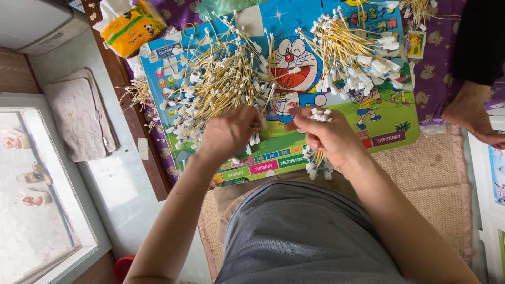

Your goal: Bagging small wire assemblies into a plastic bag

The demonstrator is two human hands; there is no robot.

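Near the tabletop's [389,123] front edge, a wire bundle [317,158] is gripped by the right hand [329,138]; loose wires [215,89] are pinched by the left hand [229,131], kept within reach.

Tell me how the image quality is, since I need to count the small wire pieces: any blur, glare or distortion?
Head view: even daylight with soft shadows; the wire pile is sharp. The left hand and right hand show slight motion softness. The bright window at lower left is washed out. Wide-lens distortion bends the edges, and the bundle in the right hand is partly hidden.
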